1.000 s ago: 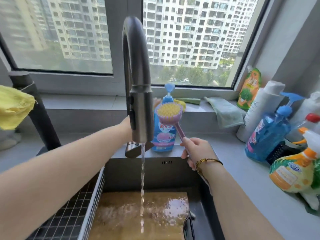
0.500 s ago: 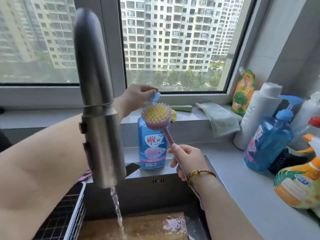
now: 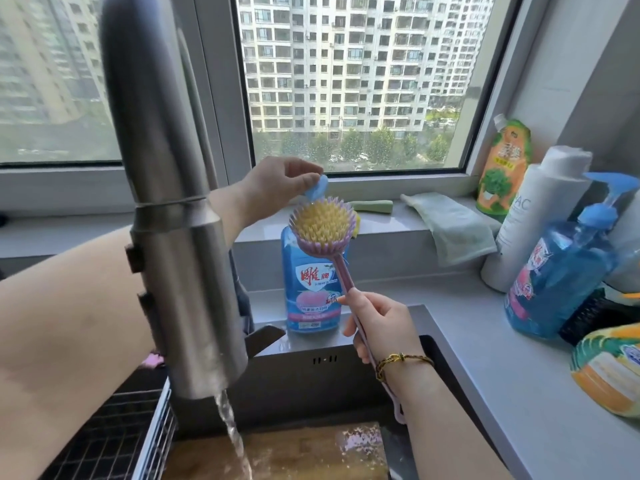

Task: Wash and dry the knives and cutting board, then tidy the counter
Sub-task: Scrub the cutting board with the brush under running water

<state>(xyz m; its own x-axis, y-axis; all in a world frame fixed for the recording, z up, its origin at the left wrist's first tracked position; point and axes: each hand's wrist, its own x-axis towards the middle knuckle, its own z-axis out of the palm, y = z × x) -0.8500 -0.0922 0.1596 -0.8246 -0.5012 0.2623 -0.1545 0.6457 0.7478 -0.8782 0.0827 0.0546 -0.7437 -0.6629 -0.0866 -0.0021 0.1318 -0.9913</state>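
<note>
Rack: wire rack (image 3: pixel 114 441) at the lower left beside the sink, as before.
Tap: tap (image 3: pixel 173 220) still running; the water (image 3: pixel 235 441) falls onto the board below.
Cutting board: cutting board (image 3: pixel 304 455) lies flat in the sink, wet, under the stream.
Left hand: a second ago it was behind the tap; now the left hand (image 3: pixel 277 183) has moved right to the pump top (image 3: pixel 316 188), with thumb and fingertips pinching it.
Soap bottle: blue soap bottle (image 3: pixel 311 292) stands on the counter behind the sink.
Brush: brush (image 3: pixel 323 225) has its bristles facing up, just under the pump spout.
Right hand: right hand (image 3: pixel 384 323) has its fingers curled round the brush handle, much as before.
Knives: none that I can make out.
Meaning: soap is probably about to go on the brush, so scrubbing of the board has not yet begun and washing is at an early stage.
</note>
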